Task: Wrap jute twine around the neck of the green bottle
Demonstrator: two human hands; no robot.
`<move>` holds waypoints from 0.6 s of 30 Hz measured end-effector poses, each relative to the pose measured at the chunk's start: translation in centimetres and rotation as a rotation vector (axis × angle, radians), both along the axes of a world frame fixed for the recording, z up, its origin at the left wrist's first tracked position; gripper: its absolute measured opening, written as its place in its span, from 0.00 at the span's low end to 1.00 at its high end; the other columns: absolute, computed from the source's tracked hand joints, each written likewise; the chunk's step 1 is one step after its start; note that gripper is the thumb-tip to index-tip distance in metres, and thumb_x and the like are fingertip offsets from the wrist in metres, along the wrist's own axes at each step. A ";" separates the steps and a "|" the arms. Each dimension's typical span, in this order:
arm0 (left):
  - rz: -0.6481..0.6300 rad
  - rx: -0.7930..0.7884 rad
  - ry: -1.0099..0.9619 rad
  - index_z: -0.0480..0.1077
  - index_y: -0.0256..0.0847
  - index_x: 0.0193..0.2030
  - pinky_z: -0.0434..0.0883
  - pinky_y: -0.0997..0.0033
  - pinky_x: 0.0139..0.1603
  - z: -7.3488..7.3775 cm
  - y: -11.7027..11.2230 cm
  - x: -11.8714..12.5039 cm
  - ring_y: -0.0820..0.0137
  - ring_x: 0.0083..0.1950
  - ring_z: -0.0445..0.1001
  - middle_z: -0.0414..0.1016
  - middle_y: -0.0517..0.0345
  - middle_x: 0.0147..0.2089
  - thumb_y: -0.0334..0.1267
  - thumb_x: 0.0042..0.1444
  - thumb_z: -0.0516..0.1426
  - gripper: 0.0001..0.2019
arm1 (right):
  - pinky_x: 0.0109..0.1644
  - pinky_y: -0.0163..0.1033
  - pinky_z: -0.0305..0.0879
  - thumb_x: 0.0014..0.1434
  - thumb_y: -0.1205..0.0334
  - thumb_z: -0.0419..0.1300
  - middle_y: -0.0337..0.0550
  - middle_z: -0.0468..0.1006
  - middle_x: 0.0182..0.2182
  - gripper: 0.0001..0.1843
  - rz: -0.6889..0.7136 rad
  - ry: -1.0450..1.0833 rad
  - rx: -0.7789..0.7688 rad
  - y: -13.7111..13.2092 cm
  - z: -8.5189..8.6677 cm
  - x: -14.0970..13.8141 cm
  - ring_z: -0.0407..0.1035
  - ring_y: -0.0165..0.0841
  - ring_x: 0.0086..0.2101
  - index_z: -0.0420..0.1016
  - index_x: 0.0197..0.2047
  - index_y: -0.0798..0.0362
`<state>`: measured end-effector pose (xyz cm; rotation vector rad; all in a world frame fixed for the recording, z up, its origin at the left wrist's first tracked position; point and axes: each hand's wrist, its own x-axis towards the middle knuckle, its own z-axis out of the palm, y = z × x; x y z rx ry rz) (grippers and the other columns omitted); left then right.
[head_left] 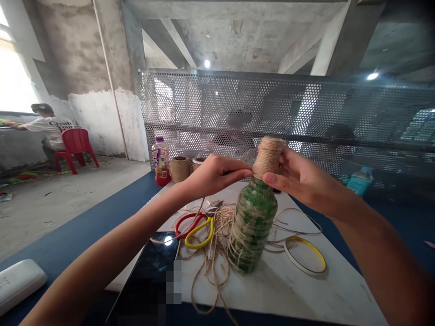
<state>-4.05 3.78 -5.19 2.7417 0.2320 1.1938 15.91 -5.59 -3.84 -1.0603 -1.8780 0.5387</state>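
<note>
A green glass bottle (253, 226) stands slightly tilted on the white board, its neck wound closely with jute twine (270, 151). Patchy fibres or residue cover its body in bands. My right hand (299, 179) wraps round the neck, thumb in front and fingers partly hidden behind. From the left, my left hand (217, 174) pinches at the lower edge of the winding, with a strand of twine (203, 203) hanging below it. Loose twine (217, 253) lies tangled left of the bottle, beside scissors (199, 231) with one red and one yellow handle.
A roll of tape (306, 256) lies right of the bottle. A dark tablet-like device (146, 271) and a white case (20, 283) are at left. Behind stand a drink bottle (161, 163), a twine spool (180, 170) and a perforated metal screen (210, 99). A person (54, 127) sits far left.
</note>
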 end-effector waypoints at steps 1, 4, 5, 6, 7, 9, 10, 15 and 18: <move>-0.001 -0.012 -0.008 0.78 0.36 0.40 0.65 0.79 0.29 0.0 0.0 0.0 0.77 0.28 0.70 0.79 0.56 0.31 0.42 0.62 0.54 0.14 | 0.57 0.49 0.66 0.57 0.56 0.63 0.41 0.73 0.53 0.24 -0.044 -0.029 0.026 0.1 0.0 0.1 0.67 0.43 0.54 0.66 0.56 0.41; 0.001 -0.048 -0.023 0.78 0.36 0.40 0.66 0.79 0.29 -0.1 -0.2 0.1 0.76 0.30 0.72 0.79 0.56 0.32 0.42 0.61 0.54 0.14 | 0.54 0.55 0.68 0.54 0.53 0.64 0.42 0.75 0.50 0.24 -0.191 -0.082 0.088 0.3 -0.3 0.0 0.69 0.46 0.51 0.67 0.54 0.41; 0.004 -0.056 -0.025 0.78 0.36 0.40 0.66 0.79 0.29 -0.2 -0.2 0.1 0.76 0.30 0.72 0.79 0.56 0.32 0.42 0.61 0.54 0.14 | 0.53 0.56 0.69 0.53 0.52 0.65 0.42 0.75 0.49 0.25 -0.235 -0.089 0.104 0.3 -0.3 -0.2 0.69 0.47 0.50 0.66 0.54 0.41; 0.007 -0.061 -0.027 0.78 0.36 0.40 0.65 0.79 0.29 -0.2 -0.3 0.1 0.76 0.29 0.72 0.80 0.56 0.32 0.41 0.62 0.54 0.14 | 0.52 0.57 0.69 0.52 0.51 0.66 0.43 0.75 0.48 0.26 -0.267 -0.091 0.118 0.3 -0.4 -0.3 0.70 0.48 0.49 0.66 0.54 0.41; 0.007 -0.060 -0.031 0.78 0.36 0.40 0.65 0.79 0.29 -0.2 -0.3 0.1 0.76 0.29 0.71 0.80 0.56 0.31 0.41 0.62 0.54 0.14 | 0.51 0.58 0.69 0.51 0.50 0.66 0.43 0.75 0.48 0.27 -0.285 -0.086 0.131 0.3 -0.5 -0.5 0.70 0.48 0.48 0.66 0.54 0.41; 0.004 -0.046 -0.037 0.78 0.37 0.40 0.65 0.79 0.29 -0.3 -0.3 0.1 0.76 0.29 0.71 0.80 0.56 0.32 0.41 0.62 0.54 0.13 | 0.52 0.57 0.69 0.51 0.50 0.66 0.44 0.75 0.48 0.27 -0.279 -0.060 0.151 0.3 -0.7 -0.8 0.70 0.48 0.49 0.66 0.53 0.42; 0.003 -0.034 -0.036 0.78 0.37 0.41 0.65 0.79 0.30 -0.3 -0.2 0.0 0.76 0.29 0.71 0.80 0.57 0.32 0.41 0.62 0.54 0.13 | 0.53 0.57 0.69 0.51 0.50 0.66 0.44 0.75 0.49 0.27 -0.262 -0.044 0.156 0.3 -0.7 -0.8 0.70 0.47 0.49 0.66 0.53 0.42; 0.035 0.054 -0.021 0.77 0.37 0.45 0.63 0.79 0.26 -0.1 0.1 0.1 0.78 0.24 0.67 0.77 0.59 0.27 0.42 0.61 0.55 0.14 | 0.58 0.51 0.66 0.55 0.54 0.64 0.43 0.73 0.53 0.26 -0.101 0.029 0.118 0.4 -0.5 -0.7 0.67 0.44 0.54 0.64 0.56 0.44; 0.050 0.088 -0.015 0.77 0.37 0.46 0.62 0.78 0.27 -0.1 -0.1 0.2 0.78 0.24 0.67 0.77 0.58 0.27 0.41 0.62 0.54 0.14 | 0.61 0.49 0.64 0.59 0.56 0.61 0.43 0.72 0.54 0.24 -0.020 0.025 0.092 0.2 -0.3 -0.6 0.66 0.41 0.55 0.63 0.57 0.44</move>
